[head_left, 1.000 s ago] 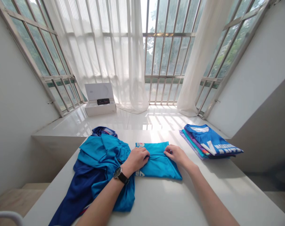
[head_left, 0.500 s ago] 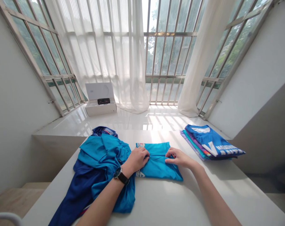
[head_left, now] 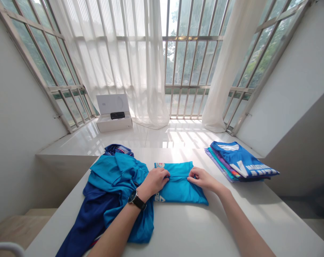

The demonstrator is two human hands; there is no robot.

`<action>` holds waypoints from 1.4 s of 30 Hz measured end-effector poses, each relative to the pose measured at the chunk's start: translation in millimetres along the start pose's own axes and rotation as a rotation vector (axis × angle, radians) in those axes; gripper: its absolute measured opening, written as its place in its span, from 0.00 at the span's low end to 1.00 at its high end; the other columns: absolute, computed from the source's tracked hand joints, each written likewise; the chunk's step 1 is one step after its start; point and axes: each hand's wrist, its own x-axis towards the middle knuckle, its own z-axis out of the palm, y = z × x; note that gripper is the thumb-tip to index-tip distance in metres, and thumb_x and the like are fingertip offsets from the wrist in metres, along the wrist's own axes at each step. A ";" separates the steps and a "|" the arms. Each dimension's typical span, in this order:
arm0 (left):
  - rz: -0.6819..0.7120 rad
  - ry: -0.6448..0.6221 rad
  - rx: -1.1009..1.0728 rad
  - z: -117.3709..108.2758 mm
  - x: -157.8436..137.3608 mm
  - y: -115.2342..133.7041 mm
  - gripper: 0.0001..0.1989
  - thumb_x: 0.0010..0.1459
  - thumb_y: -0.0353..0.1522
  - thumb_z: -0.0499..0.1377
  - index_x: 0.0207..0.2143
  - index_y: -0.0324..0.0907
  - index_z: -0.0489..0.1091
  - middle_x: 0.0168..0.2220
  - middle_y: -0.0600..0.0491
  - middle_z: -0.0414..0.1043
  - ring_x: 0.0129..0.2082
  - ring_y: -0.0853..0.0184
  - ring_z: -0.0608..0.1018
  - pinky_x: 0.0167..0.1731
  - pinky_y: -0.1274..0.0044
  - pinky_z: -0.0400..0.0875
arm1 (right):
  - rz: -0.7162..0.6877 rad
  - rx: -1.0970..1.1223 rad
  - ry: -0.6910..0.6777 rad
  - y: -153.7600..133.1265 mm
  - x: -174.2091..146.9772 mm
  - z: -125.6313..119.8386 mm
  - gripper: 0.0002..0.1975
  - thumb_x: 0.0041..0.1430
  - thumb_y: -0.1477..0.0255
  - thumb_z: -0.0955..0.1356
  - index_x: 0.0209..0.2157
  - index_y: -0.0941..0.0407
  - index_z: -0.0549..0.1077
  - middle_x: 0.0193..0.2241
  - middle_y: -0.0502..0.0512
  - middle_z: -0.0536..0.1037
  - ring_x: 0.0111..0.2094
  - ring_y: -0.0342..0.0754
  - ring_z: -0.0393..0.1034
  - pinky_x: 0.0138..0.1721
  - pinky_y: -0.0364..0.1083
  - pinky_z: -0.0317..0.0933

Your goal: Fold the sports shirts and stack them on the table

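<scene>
A bright blue shirt [head_left: 180,191] lies folded into a small rectangle on the white table [head_left: 188,230], with white lettering along its left edge. Across its middle runs a raised crease. My left hand [head_left: 155,180], with a black watch [head_left: 136,200] on the wrist, pinches the left end of this crease. At the right end my right hand [head_left: 200,177] pinches the cloth between thumb and fingers. Left of the shirt, touching my left forearm, is a loose heap of teal clothing [head_left: 119,171] over dark blue clothing [head_left: 93,210].
To the right sits a stack of folded shirts [head_left: 239,160], a blue one with white print on top. An open white box [head_left: 115,124] holding a black object [head_left: 117,115] stands on the window ledge [head_left: 156,137]. Sheer curtains [head_left: 124,64] hang before the barred window.
Both hands remain at about the same spots on the folded shirt. The crease between them looks straighter and more raised, and my right fingers have closed more tightly on the cloth.
</scene>
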 end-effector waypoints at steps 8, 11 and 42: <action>-0.041 0.018 0.024 -6.3 -2.0 -2.8 0.07 0.66 0.33 0.58 0.41 0.43 0.77 0.40 0.50 0.77 0.41 0.62 0.79 0.40 0.75 0.71 | 0.071 0.023 0.007 -3.6 -1.0 -4.8 0.15 0.56 0.58 0.70 0.40 0.54 0.75 0.27 0.49 0.73 0.28 0.47 0.66 0.32 0.46 0.60; -0.085 0.021 0.015 -14.0 -4.1 -10.2 0.08 0.64 0.37 0.62 0.35 0.42 0.77 0.36 0.51 0.78 0.36 0.63 0.79 0.35 0.77 0.69 | 0.085 0.003 -0.004 -6.2 -1.8 -7.1 0.15 0.56 0.58 0.70 0.36 0.55 0.77 0.28 0.52 0.75 0.29 0.48 0.67 0.32 0.46 0.59; 0.026 0.033 0.134 15.5 -6.1 -5.4 0.29 0.71 0.46 0.48 0.68 0.40 0.57 0.69 0.40 0.55 0.70 0.50 0.56 0.66 0.55 0.54 | 0.074 -0.136 -0.005 -9.2 -1.4 -8.8 0.12 0.58 0.62 0.68 0.30 0.56 0.77 0.29 0.55 0.79 0.32 0.51 0.72 0.34 0.47 0.62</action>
